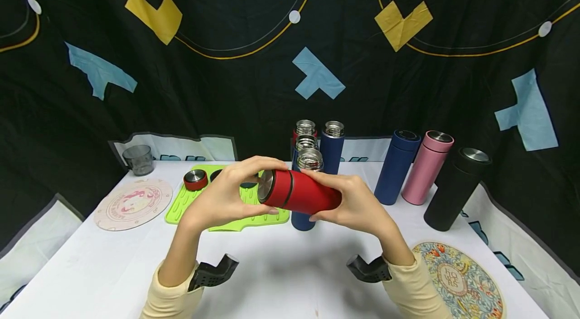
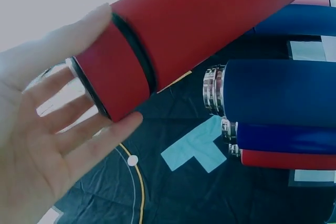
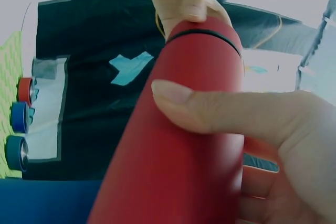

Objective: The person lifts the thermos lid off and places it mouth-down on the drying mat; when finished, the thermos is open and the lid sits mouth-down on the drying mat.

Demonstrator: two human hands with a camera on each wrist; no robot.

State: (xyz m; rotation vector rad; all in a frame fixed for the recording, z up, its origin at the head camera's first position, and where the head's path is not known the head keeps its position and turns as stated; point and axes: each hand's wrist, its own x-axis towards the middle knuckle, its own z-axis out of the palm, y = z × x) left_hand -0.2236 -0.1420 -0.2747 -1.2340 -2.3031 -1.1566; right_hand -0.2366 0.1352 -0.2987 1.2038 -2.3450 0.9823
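A red thermos flask (image 1: 314, 193) is held in the air above the table, tipped nearly on its side with its capped end to the left. Its red lid (image 1: 280, 189) has a silver top, and a black ring runs between lid and body. My left hand (image 1: 222, 193) grips the lid, thumb on one side and fingers spread along the other. Around the body, my right hand (image 1: 358, 203) holds on near the base; its thumb (image 3: 194, 106) lies along the red wall in the right wrist view. Just behind the flask stand lidless blue flasks (image 1: 333, 150) with bare silver necks.
On the left, a lime-green mat (image 1: 181, 208) carries several loose lids, including a red lid (image 1: 196, 180). Capped blue (image 1: 395, 168), pink (image 1: 426, 168) and black (image 1: 455, 190) flasks stand right. Also there: a grey cup (image 1: 139, 159), a pink placemat (image 1: 133, 204) and a floral placemat (image 1: 471, 284).
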